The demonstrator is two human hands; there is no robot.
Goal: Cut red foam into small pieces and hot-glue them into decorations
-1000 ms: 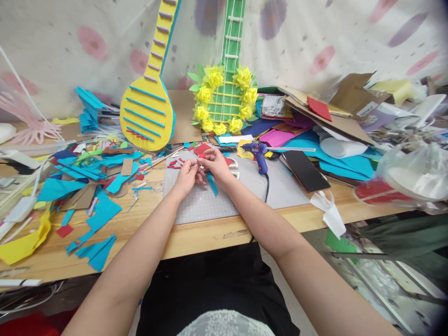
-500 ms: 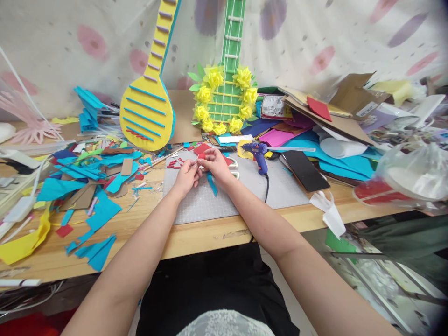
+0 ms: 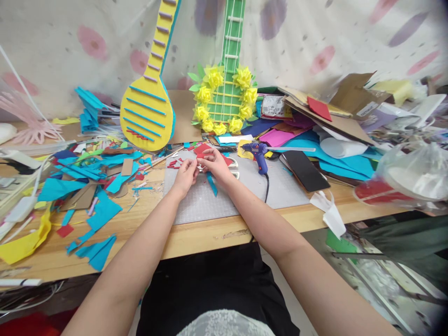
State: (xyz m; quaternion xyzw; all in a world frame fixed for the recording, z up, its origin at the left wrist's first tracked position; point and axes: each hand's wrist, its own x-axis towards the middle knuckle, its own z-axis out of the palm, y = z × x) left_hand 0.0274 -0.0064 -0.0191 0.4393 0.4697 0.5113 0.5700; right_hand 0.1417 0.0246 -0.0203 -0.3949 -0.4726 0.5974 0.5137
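My left hand and my right hand meet fingertip to fingertip over the grey cutting mat. Fingers of both are closed in a pinch; whatever lies between them is too small and covered to make out. Behind the fingers lies a piece of red paper, and small red rolled strips are just left of them. White-handled scissors rest partly under my right hand. A blue paper strip lies below it.
A purple glue gun with its cord stands right of my hands, near a phone. Behind lean a yellow paper instrument and a green one with yellow flowers. Blue scraps cover the left; a plastic-wrapped tub stands right.
My left fingers have closed in a little and shifted slightly against my right fingertips. Red showing at the fingertips is now less visible. Everything else stays in place.
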